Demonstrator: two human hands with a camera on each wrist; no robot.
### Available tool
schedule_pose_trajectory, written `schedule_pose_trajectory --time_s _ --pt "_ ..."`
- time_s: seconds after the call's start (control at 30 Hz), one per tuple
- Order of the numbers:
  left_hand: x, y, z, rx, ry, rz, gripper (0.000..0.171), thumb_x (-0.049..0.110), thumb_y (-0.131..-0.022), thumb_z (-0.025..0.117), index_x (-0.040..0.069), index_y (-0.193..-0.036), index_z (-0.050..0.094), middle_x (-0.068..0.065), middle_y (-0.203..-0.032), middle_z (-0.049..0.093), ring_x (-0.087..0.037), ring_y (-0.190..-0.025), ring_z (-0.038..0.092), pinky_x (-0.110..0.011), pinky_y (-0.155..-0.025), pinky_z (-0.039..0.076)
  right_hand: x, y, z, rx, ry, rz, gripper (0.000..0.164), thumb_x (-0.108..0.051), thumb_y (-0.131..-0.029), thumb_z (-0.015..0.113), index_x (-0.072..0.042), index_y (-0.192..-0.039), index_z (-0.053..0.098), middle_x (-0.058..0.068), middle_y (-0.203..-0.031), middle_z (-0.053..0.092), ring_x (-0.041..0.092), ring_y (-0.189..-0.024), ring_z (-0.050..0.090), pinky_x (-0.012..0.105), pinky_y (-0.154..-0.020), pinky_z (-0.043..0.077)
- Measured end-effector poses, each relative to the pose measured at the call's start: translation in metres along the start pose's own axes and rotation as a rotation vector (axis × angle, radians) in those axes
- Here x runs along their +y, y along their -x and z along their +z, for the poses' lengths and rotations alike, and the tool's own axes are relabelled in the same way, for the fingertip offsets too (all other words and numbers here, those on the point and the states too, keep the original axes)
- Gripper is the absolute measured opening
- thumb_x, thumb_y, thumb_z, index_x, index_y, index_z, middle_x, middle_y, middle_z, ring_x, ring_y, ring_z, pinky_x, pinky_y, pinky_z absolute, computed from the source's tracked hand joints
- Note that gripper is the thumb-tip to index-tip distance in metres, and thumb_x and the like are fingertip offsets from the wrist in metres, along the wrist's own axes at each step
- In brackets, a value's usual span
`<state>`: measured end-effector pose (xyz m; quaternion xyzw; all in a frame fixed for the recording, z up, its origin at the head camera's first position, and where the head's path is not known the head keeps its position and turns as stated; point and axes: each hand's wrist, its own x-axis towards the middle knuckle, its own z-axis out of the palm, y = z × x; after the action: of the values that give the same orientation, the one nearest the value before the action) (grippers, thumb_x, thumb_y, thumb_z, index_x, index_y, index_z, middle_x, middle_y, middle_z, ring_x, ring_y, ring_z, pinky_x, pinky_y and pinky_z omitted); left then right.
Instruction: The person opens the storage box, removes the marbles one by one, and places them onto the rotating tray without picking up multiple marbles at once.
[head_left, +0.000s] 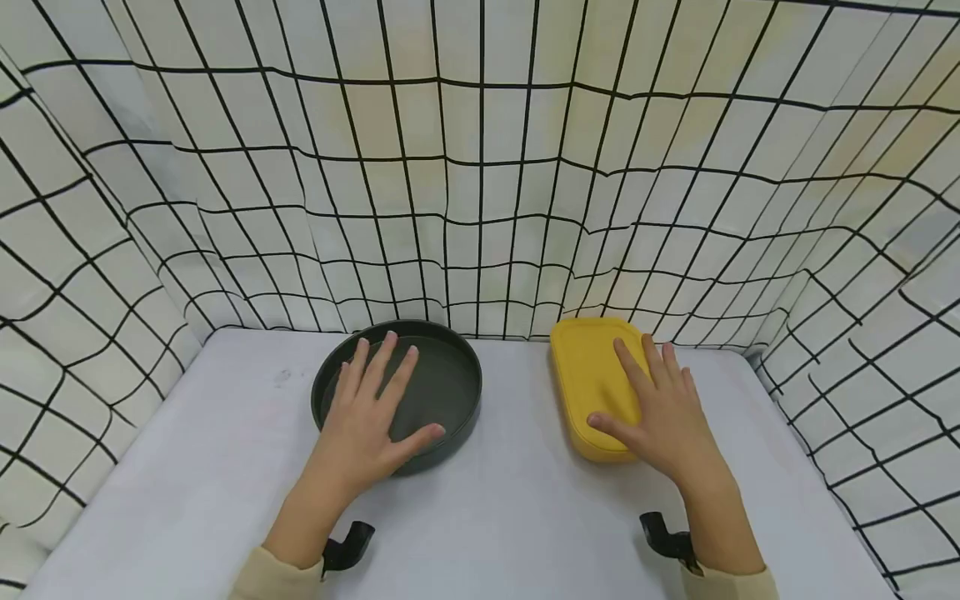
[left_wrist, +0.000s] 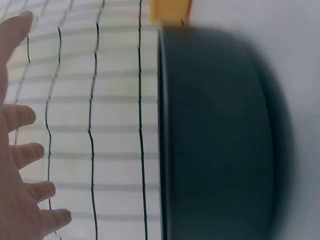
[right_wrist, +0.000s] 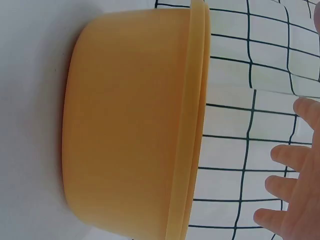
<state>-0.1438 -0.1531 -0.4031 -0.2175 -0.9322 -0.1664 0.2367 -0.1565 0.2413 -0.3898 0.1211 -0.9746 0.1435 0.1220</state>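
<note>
A dark green round pan (head_left: 442,383) with a low wall sits on the left of the white table. Over its near left part my left hand (head_left: 363,425) hovers with the fingers spread; the left wrist view shows the hand (left_wrist: 22,185) above the rim of the pan (left_wrist: 215,135). To the right stands a yellow lidded box (head_left: 592,375), a rounded rectangle. My right hand (head_left: 663,417) is spread above its right side. In the right wrist view, air shows between the fingers of that hand (right_wrist: 300,185) and the lid of the box (right_wrist: 135,120).
White walls covered with a black grid (head_left: 480,183) enclose the table (head_left: 510,517) at the back and both sides. A strip of table separates the pan and the box. Black wrist mounts (head_left: 348,546) stick out inward from both wrists.
</note>
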Motion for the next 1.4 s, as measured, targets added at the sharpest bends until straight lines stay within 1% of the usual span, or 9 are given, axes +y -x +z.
schedule_pose_trajectory --time_s 0.13,0.23,0.47,0.57,0.7,0.77,0.83,1.03,1.4 --pt "0.025 -0.001 0.007 0.049 0.110 0.090 0.093 0.073 -0.088 0.054 0.018 -0.158 0.028 -0.009 -0.166 0.019 -0.041 -0.152 0.013 -0.066 -0.112 0.029 0.006 0.001 0.000 -0.005 -0.031 0.000 0.106 -0.071 -0.078 0.068 -0.032 -0.161 0.015 0.017 -0.166 0.011 0.043 -0.152 0.002 0.071 -0.115 0.012" --pt "0.047 -0.001 0.015 0.044 0.164 0.159 0.091 0.072 -0.090 0.053 0.015 -0.157 0.032 -0.010 -0.165 0.022 -0.040 -0.151 0.016 -0.063 -0.112 0.033 0.010 0.001 0.000 -0.019 -0.053 -0.005 0.108 -0.069 -0.077 0.072 -0.032 -0.161 0.014 0.016 -0.166 0.010 0.041 -0.153 0.001 0.069 -0.116 0.012" --pt "0.094 -0.002 0.046 -0.096 0.206 0.262 0.090 0.073 -0.091 0.049 0.019 -0.159 0.027 -0.007 -0.166 0.016 -0.037 -0.152 0.017 -0.057 -0.116 0.030 0.021 0.001 0.000 -0.044 -0.075 0.006 0.111 -0.065 -0.074 0.077 -0.033 -0.160 0.014 0.016 -0.166 0.012 0.043 -0.152 0.002 0.069 -0.116 0.012" --pt "0.105 -0.008 0.059 -0.186 0.293 0.221 0.089 0.074 -0.090 0.049 0.024 -0.160 0.023 -0.001 -0.167 0.014 -0.034 -0.152 0.016 -0.056 -0.115 0.032 0.024 0.001 0.001 -0.052 -0.083 0.018 0.110 -0.065 -0.075 0.076 -0.034 -0.160 0.014 0.015 -0.166 0.012 0.043 -0.152 0.002 0.069 -0.116 0.013" --pt "0.115 -0.017 0.075 -0.357 0.517 0.051 0.088 0.071 -0.089 0.056 0.036 -0.159 0.016 0.007 -0.167 0.012 -0.026 -0.153 0.016 -0.058 -0.114 0.032 0.030 0.001 0.003 -0.078 -0.092 0.034 0.110 -0.066 -0.074 0.077 -0.034 -0.160 0.015 0.013 -0.167 0.010 0.042 -0.153 0.001 0.069 -0.116 0.012" --pt "0.118 -0.022 0.084 -0.411 0.563 -0.015 0.090 0.069 -0.088 0.058 0.036 -0.159 0.015 0.007 -0.167 0.012 -0.027 -0.153 0.015 -0.060 -0.114 0.032 0.032 0.001 0.005 -0.095 -0.096 0.037 0.111 -0.066 -0.073 0.077 -0.034 -0.160 0.016 0.012 -0.167 0.009 0.042 -0.153 0.001 0.069 -0.116 0.012" --pt "0.121 -0.027 0.094 -0.439 0.535 -0.043 0.093 0.070 -0.087 0.059 0.031 -0.160 0.016 0.003 -0.167 0.014 -0.031 -0.153 0.015 -0.060 -0.115 0.029 0.033 0.001 0.006 -0.111 -0.103 0.032 0.112 -0.067 -0.072 0.077 -0.034 -0.160 0.017 0.012 -0.167 0.010 0.042 -0.153 0.002 0.068 -0.117 0.011" --pt "0.125 -0.042 0.121 -0.446 0.285 -0.051 0.107 0.078 -0.084 0.055 0.011 -0.160 0.020 -0.016 -0.165 0.016 -0.045 -0.151 0.013 -0.062 -0.119 0.018 0.035 -0.002 0.012 -0.155 -0.098 0.017 0.113 -0.072 -0.069 0.076 -0.035 -0.159 0.020 0.016 -0.166 0.014 0.046 -0.151 0.006 0.069 -0.117 0.011" --pt "0.138 -0.055 0.144 -0.456 0.053 -0.125 0.117 0.090 -0.075 0.049 0.010 -0.158 0.027 -0.026 -0.161 0.019 -0.055 -0.147 0.012 -0.073 -0.113 0.016 0.038 0.000 0.022 -0.200 -0.076 0.007 0.115 -0.073 -0.065 0.078 -0.035 -0.159 0.024 0.016 -0.166 0.014 0.046 -0.151 0.005 0.069 -0.117 0.010"
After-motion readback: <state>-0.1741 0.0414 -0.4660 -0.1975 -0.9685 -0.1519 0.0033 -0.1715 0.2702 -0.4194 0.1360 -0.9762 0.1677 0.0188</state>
